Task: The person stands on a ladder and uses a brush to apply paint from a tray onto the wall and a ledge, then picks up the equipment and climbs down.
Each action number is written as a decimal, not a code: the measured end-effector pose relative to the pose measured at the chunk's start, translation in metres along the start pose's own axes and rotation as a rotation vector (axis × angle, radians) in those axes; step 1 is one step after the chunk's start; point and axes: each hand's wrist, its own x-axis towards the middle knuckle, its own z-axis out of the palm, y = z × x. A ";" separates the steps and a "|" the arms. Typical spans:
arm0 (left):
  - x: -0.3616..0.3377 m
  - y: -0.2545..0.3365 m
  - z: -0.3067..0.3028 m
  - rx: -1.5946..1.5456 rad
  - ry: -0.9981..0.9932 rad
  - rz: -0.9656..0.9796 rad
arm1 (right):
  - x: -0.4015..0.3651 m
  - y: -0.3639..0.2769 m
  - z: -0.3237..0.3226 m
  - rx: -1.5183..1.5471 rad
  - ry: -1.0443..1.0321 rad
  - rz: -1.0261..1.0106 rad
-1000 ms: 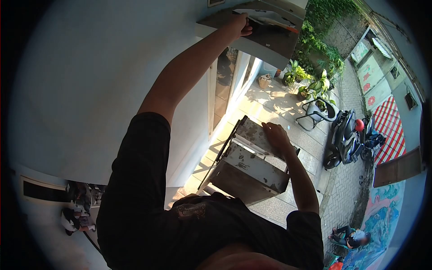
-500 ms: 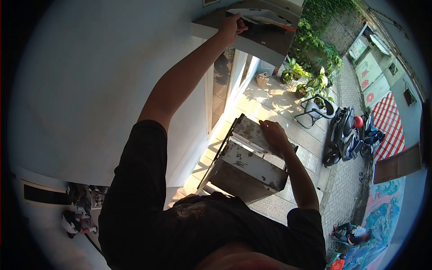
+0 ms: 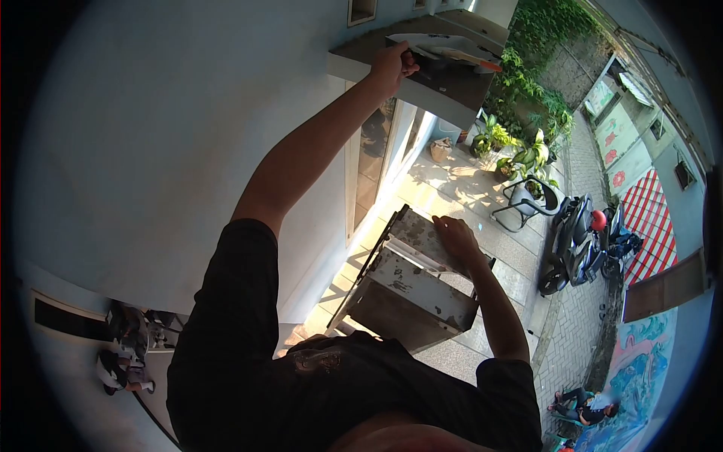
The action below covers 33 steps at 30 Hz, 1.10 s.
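My left hand (image 3: 395, 69) is raised to the dark top of a concrete ledge (image 3: 444, 94). Its fingers are curled closed at the near end of a white sheet-like item with an orange tip (image 3: 489, 66); what exactly they hold is hidden. Lower down, my right hand (image 3: 458, 239) lies at the top of a worn stand (image 3: 418, 280) with flat, peeling white-and-grey levels and a dark side frame. The fingers of this hand bend over the edge of the top level (image 3: 418, 230). My torso hides the lower part of the stand.
A pale wall (image 3: 173, 173) runs along my left. Below, a tiled porch holds potted plants (image 3: 527, 154) and a chair (image 3: 527, 202). Motorbikes (image 3: 576, 245) stand on the paving to the right. A seated person (image 3: 584, 407) is at lower right, another person (image 3: 120, 373) at lower left.
The view has tilted slightly, so the ledge and stand appear a little lower. Both hands stay at the same places on the ledge and the stand.
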 end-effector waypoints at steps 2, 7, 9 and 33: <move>-0.008 0.004 0.004 0.020 -0.004 -0.021 | 0.001 0.004 0.003 -0.007 0.011 -0.011; -0.026 0.011 0.010 -0.007 -0.007 -0.021 | -0.002 0.002 0.002 0.004 0.024 -0.010; -0.035 0.014 0.012 -0.047 -0.006 -0.013 | -0.002 0.005 0.005 -0.008 0.031 0.008; -0.214 0.080 0.002 -0.055 -0.083 -0.082 | -0.007 0.003 -0.001 -0.050 -0.003 -0.039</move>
